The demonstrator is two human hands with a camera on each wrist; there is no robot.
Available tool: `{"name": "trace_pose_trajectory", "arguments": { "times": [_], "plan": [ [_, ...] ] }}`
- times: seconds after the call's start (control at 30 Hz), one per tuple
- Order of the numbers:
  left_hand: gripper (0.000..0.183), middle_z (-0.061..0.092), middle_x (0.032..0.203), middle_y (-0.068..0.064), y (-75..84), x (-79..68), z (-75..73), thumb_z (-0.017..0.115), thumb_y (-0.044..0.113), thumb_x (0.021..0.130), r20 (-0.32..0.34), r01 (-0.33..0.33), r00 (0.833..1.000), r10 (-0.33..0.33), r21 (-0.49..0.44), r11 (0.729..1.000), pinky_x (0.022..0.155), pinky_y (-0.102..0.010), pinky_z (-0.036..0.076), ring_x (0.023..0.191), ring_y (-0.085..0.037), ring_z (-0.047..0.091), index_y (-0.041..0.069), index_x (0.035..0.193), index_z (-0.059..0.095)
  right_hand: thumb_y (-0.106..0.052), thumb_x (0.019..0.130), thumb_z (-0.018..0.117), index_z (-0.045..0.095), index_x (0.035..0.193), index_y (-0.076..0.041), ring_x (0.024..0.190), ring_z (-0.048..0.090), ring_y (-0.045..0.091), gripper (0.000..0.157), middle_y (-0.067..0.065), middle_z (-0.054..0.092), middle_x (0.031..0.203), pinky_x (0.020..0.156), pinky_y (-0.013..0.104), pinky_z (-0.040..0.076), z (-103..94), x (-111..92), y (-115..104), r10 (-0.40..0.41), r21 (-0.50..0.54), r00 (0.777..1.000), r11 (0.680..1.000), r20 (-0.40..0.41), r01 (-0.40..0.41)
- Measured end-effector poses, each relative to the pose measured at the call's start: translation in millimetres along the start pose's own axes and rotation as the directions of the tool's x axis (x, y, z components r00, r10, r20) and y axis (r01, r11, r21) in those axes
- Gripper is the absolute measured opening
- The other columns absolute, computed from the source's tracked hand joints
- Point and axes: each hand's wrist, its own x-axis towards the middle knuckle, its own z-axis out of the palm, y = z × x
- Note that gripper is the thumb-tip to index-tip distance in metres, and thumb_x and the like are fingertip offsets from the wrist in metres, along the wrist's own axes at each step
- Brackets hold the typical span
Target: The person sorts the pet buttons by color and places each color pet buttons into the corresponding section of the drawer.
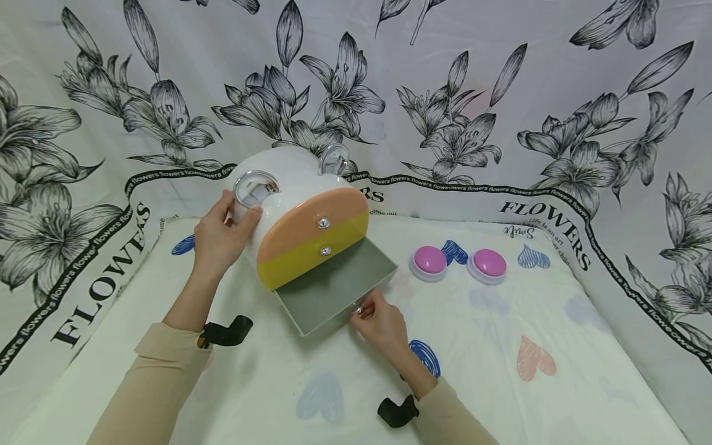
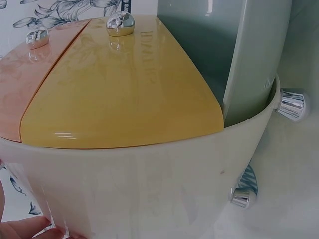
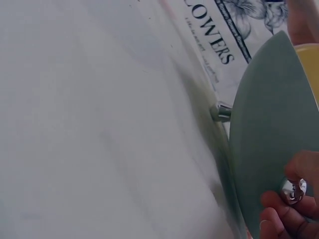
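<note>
A rounded white drawer box (image 1: 289, 170) with silver ring ears stands on the bed-like surface. Its front has an orange drawer (image 1: 295, 225) and a yellow drawer (image 1: 300, 266), both pushed in. The grey-green bottom drawer (image 1: 334, 284) is pulled out, and its bare floor shows. My left hand (image 1: 219, 238) holds the box's left side by the silver ring (image 1: 253, 187), thumb in front. With thumb and fingers, my right hand (image 1: 381, 321) pinches the silver knob (image 3: 292, 190) of the grey-green drawer.
Two pink domed push lights (image 1: 430, 259) with pale rims lie right of the box. A white cloth (image 1: 500, 408) with printed hearts covers the surface. Flower-printed fabric (image 1: 445, 123) rises behind. Short silver feet (image 2: 291, 104) show under the box.
</note>
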Motion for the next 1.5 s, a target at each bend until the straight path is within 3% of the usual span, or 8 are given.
{"name": "trace_pose_trajectory", "arguments": {
  "times": [0.83,1.5],
  "plan": [
    [0.069,0.025,0.150,-0.003,-2.4,0.5,0.7,0.057,0.049,0.085,-0.011,-0.027,1.000,0.028,0.008,1.000,0.103,-0.043,0.037,0.135,-0.020,0.029,0.007,0.138,0.042,-0.013,0.070,0.071,0.052,0.078,-0.013,0.056,0.056,0.003,0.021,-0.005,0.062,0.065,0.047,0.014,0.042,-9.6,-23.5,7.2,-0.037,0.014,0.999,0.999,-0.028,0.037],
    [0.072,0.024,0.151,-0.002,-2.9,1.8,2.2,0.056,0.049,0.086,-0.007,-0.023,1.000,0.023,0.000,1.000,0.102,-0.043,0.038,0.135,-0.022,0.030,0.010,0.142,0.036,-0.016,0.072,0.071,0.053,0.081,-0.014,0.058,0.056,0.001,0.021,-0.006,0.063,0.067,0.051,0.014,0.044,-8.5,-30.4,8.9,0.024,0.035,1.000,0.999,-0.007,-0.024]
  ]
}}
